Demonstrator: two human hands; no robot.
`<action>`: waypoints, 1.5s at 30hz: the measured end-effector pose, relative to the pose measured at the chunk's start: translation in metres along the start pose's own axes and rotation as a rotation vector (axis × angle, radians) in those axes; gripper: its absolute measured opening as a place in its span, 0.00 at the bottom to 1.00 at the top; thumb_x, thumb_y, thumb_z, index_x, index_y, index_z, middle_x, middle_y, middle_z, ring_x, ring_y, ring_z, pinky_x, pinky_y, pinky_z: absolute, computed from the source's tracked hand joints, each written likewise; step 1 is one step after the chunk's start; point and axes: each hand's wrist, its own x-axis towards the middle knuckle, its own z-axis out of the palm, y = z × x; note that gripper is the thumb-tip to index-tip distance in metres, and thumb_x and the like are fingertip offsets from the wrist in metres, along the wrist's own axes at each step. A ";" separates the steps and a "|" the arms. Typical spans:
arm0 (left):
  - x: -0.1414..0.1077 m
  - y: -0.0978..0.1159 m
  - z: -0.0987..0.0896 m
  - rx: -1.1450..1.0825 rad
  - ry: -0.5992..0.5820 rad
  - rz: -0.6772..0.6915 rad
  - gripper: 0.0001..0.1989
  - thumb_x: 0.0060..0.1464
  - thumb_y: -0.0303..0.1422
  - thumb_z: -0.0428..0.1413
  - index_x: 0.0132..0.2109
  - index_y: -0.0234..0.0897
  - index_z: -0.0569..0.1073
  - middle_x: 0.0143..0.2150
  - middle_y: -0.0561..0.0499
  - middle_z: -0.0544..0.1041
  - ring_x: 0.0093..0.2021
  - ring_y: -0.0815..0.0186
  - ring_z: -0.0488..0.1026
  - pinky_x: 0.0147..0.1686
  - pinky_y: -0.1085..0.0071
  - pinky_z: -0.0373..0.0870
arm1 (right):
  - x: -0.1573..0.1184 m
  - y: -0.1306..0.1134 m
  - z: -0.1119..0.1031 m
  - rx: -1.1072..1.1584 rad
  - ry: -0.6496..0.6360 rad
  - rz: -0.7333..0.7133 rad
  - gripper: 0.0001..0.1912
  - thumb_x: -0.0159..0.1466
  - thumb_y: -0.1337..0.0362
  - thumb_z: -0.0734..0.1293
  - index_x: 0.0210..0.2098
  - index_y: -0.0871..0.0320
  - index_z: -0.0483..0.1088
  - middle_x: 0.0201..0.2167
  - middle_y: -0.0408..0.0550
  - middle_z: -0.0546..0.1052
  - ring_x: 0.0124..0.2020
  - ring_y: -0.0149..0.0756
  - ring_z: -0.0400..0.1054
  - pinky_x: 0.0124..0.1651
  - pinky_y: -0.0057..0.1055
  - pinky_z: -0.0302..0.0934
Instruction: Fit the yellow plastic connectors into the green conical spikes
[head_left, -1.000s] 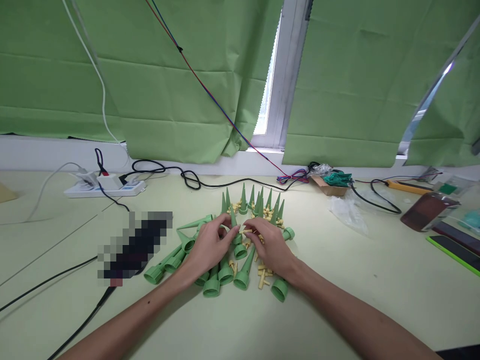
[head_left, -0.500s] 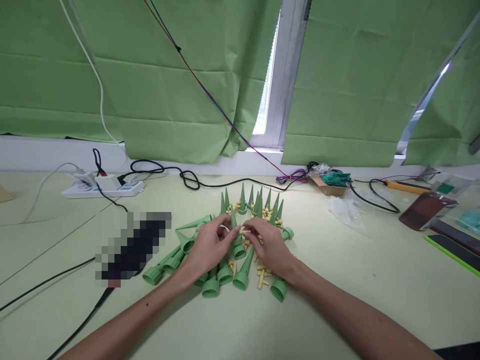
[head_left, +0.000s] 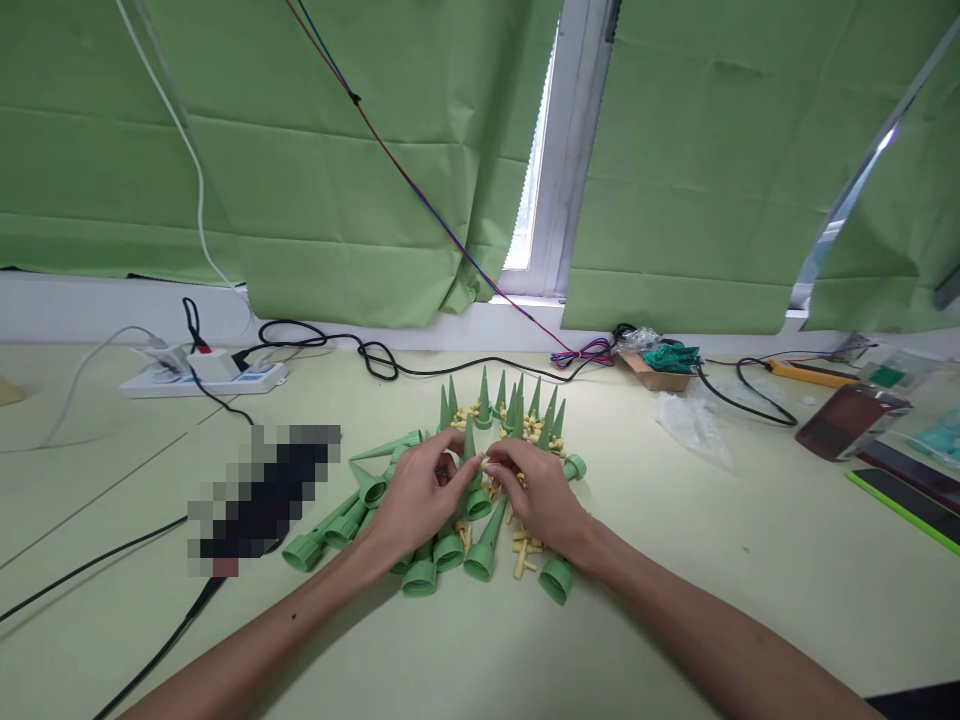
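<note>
Steadying is apparently intended: cone (head_left: 470,440) gripped upright by left hand (head_left: 424,487), fitting (head_left: 485,462) pinched by right hand (head_left: 544,492).

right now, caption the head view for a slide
Left hand holding a green conical plastic spike, right hand pinching a small yellow plastic piece beside it.

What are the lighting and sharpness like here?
Head view: daylight glares at the window gap; same view: soft shadow on the table below the left forearm; same view: blocky pixels cover a dark item; same view: the yellow piece between left hand and right hand is barely distinguishable.
</note>
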 end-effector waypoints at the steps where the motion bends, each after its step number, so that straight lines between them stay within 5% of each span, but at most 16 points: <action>1: 0.000 0.000 0.000 -0.011 0.000 -0.005 0.09 0.58 0.39 0.52 0.34 0.39 0.64 0.20 0.59 0.61 0.20 0.71 0.57 0.21 0.75 0.52 | 0.000 0.000 0.000 0.001 0.000 0.001 0.05 0.69 0.68 0.60 0.38 0.57 0.68 0.32 0.47 0.75 0.31 0.35 0.69 0.35 0.30 0.63; 24: 0.002 -0.004 0.000 -0.382 -0.118 -0.092 0.13 0.59 0.43 0.53 0.37 0.40 0.60 0.27 0.58 0.58 0.21 0.74 0.47 0.19 0.77 0.45 | 0.000 -0.006 0.000 0.031 -0.033 0.062 0.14 0.72 0.65 0.55 0.33 0.56 0.66 0.22 0.40 0.68 0.23 0.31 0.62 0.31 0.28 0.58; 39: 0.005 -0.006 0.001 -0.489 -0.045 -0.193 0.14 0.57 0.43 0.56 0.37 0.40 0.61 0.27 0.60 0.59 0.18 0.78 0.48 0.16 0.78 0.44 | -0.001 -0.007 -0.001 0.069 -0.013 0.051 0.08 0.71 0.64 0.59 0.43 0.58 0.67 0.33 0.47 0.73 0.30 0.34 0.66 0.35 0.29 0.59; 45: 0.006 -0.007 0.001 -0.485 -0.058 -0.183 0.13 0.58 0.43 0.56 0.38 0.40 0.62 0.26 0.60 0.58 0.18 0.77 0.48 0.16 0.79 0.45 | 0.001 -0.004 0.000 0.069 -0.030 0.014 0.08 0.71 0.66 0.58 0.38 0.58 0.67 0.30 0.45 0.72 0.29 0.33 0.65 0.35 0.29 0.58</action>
